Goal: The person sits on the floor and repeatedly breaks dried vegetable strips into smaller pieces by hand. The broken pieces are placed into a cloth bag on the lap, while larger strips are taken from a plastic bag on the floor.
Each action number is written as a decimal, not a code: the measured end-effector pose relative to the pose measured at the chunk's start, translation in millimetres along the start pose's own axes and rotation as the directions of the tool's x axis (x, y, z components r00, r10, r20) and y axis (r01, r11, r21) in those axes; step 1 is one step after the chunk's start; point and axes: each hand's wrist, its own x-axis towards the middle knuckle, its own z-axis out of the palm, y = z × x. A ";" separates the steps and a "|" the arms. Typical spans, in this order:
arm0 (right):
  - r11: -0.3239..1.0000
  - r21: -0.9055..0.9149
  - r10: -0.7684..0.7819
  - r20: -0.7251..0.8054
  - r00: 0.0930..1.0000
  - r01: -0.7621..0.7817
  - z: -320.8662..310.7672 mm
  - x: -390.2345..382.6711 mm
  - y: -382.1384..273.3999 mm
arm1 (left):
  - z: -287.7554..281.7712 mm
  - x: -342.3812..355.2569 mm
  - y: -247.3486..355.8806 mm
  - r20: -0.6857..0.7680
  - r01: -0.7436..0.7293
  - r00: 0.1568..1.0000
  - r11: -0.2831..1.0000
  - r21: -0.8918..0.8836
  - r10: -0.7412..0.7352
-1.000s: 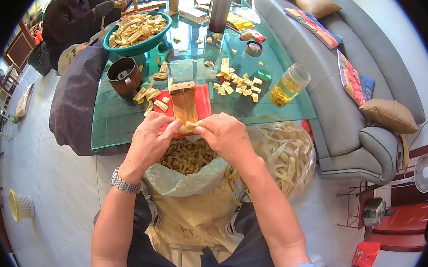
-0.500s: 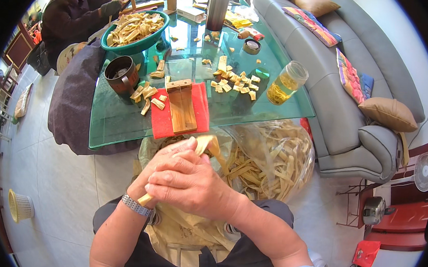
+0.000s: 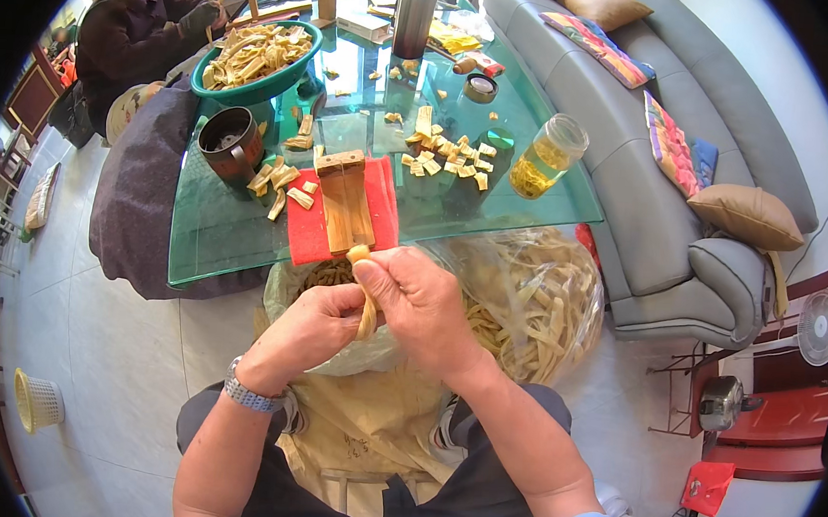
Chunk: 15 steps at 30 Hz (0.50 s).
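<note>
My left hand (image 3: 305, 333) and my right hand (image 3: 422, 305) meet just off the table's near edge, both closed in a pinch on one pale yellow dried strip (image 3: 368, 321). It looks folded or twisted, with an end poking up above my right thumb. Just beyond my fingers, a wooden block tool (image 3: 346, 206) with a raised crosspiece at its far end lies on a red cloth (image 3: 302, 241). Small cut pieces (image 3: 455, 154) are scattered on the glass to its right, and longer ones (image 3: 274, 180) to its left.
The glass table (image 3: 495, 205) also holds a dark mug (image 3: 228, 145), a green basin (image 3: 292, 75) of strips, a lidless jar (image 3: 548, 157) and a dark flask (image 3: 414, 18). Plastic bags of strips (image 3: 535, 315) stand below its edge. Another person (image 3: 127, 32) sits far left; a grey sofa (image 3: 596, 127) lies right.
My hands were clasped together around the strip; now they have come apart into two pinches, the right one moved forward toward the wooden block. The strip's free end no longer hangs out to the right.
</note>
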 end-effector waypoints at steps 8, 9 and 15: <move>0.910 -0.003 0.409 0.173 0.896 -0.415 -2.9 6.8 28.1 | -7.4 -4.5 -9.7 -0.166 -0.326 0.900 0.876 0.355 0.402; 0.850 0.105 0.473 0.281 0.835 -0.517 -4.3 5.5 31.4 | -7.3 -4.4 -11.2 -0.164 -0.372 0.877 0.854 0.365 0.452; 0.406 0.315 0.582 0.634 0.509 -0.858 -3.2 -0.8 34.1 | -8.7 -7.3 -16.4 -0.129 -0.396 0.883 0.862 0.316 0.452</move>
